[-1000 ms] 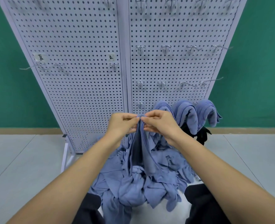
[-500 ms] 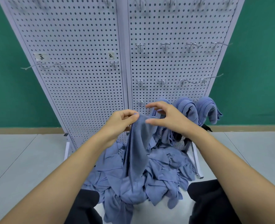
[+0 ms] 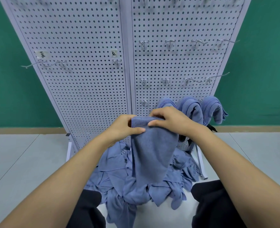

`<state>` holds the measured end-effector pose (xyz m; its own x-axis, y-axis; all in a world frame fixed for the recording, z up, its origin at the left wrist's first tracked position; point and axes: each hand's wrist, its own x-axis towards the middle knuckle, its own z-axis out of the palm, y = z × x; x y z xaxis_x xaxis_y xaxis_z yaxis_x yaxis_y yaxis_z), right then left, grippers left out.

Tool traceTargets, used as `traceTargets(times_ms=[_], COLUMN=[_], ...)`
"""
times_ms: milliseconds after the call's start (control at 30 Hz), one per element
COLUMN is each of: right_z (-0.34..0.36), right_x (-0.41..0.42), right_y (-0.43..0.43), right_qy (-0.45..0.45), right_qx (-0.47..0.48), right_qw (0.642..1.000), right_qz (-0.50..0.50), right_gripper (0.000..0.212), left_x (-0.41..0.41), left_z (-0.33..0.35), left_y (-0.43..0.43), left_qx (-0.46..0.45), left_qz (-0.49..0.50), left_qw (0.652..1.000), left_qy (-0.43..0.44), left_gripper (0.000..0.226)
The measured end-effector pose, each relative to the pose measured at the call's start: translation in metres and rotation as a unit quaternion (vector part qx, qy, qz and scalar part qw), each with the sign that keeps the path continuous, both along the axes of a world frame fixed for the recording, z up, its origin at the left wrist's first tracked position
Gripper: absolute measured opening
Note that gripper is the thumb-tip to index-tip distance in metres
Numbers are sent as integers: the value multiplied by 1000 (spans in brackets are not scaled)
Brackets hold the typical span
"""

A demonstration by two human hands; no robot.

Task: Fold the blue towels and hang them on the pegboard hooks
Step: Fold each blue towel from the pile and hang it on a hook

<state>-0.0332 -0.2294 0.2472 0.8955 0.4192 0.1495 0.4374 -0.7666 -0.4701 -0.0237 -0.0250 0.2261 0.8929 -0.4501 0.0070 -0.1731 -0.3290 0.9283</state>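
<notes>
Above the heap (image 3: pixel 113 170) on the floor (image 3: pixel 21 162), the towel (image 3: pixel 152 150) hangs lengthwise, its top edge pinched by the left hand (image 3: pixel 122 127) and right hand (image 3: pixel 170 120), close together. Best to match the edges squarely before draping it over the free hook (image 3: pixel 143 102) beside 3 hung towels (image 3: pixel 191 109).

Two white pegboard panels (image 3: pixel 80 63) carry two paper labels (image 3: pixel 42 54) and twelve clearly visible bare hooks (image 3: pixel 170 42), with more blurred at the top. Three folded blue towels (image 3: pixel 191 109) hang there. A fourth towel (image 3: pixel 150 150) is held by two hands, the left hand (image 3: pixel 122 127) and right hand (image 3: pixel 172 120). The floor heap (image 3: pixel 113 168) defies counting.
</notes>
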Motion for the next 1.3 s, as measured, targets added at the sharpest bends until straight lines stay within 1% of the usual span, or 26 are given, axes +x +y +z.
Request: traceTargets(times_ms=[133,233,267,333,433,500,533,567,600,633,667,700,733,800,833,867,900,967,1000,1067,1133,1167,1200,1267,1300], right_z=[7,7,7,11,23,36,44,53,63,72,81,89,96,106,109,110,110,106,101,90,75,69,63,55,53], right_x=[-2,0,0,-1,-7,-9,-9,-10,-10,-10,-11,-11,-11,-13,-14,-13,-15,-17,-16,-19,-25,-28,-29,-34,-34], right_y=[2,2,1,-2,-3,-2,-1,0,2,3,4,5,5,2,-1,-6,-11,-23,-32,-49,-66,-73,-79,-86,-89], right_qy=[17,10,4,12,66,80,78,76,75,75,75,76,76,78,75,72,71,71,69,62,73,85,97,135,149], right_qx=[-48,-26,-7,60,211,280,304,327,348,365,382,397,412,433,442,455,470,498,503,492,464,439,414,376,365], right_qw=[999,999,999,995,968,948,940,933,926,920,914,908,902,892,887,880,871,852,847,846,857,867,878,895,900], right_qz=[14,-30,-49,-84,-117,-129,-132,-131,-127,-121,-113,-108,-105,-105,-110,-118,-126,-143,-161,-197,-213,-219,-220,-199,-187], right_gripper=[26,36,39,39,30,26,26,26,25,23,22,22,23,27,27,26,25,24,25,37,54,58,53,23,12], left_x=[3,7,8,9,6,1,-2,-6,-12,-18,-23,-28,-32,-41,-43,-43,-41,-33,-27,-13,-1,4,8,13,14], left_z=[-7,-18,-21,-27,-37,-45,-51,-56,-60,-63,-67,-71,-76,-80,-80,-79,-76,-66,-60,-47,-30,-20,-10,11,22], left_y=[-7,-16,-18,-18,-17,-18,-19,-19,-20,-21,-22,-24,-27,-33,-37,-38,-38,-31,-23,-2,21,32,44,65,75], left_qx=[46,42,33,8,-26,-49,-64,-83,-116,-157,-206,-263,-315,-389,-424,-450,-460,-450,-432,-389,-348,-319,-286,-215,-181], left_qz=[45,102,124,146,156,183,198,201,191,174,155,139,128,126,117,113,115,130,142,169,184,189,192,179,167], left_qw=[996,991,990,989,975,962,955,947,935,913,882,844,808,755,734,723,724,744,763,806,854,879,903,942,957], left_qy=[-54,-72,-55,27,154,194,213,237,277,333,394,447,481,513,518,512,501,476,460,413,341,299,256,183,154], left_gripper=[23,10,16,34,54,59,58,51,40,35,36,37,36,39,40,36,30,17,16,19,22,23,25,25,23])
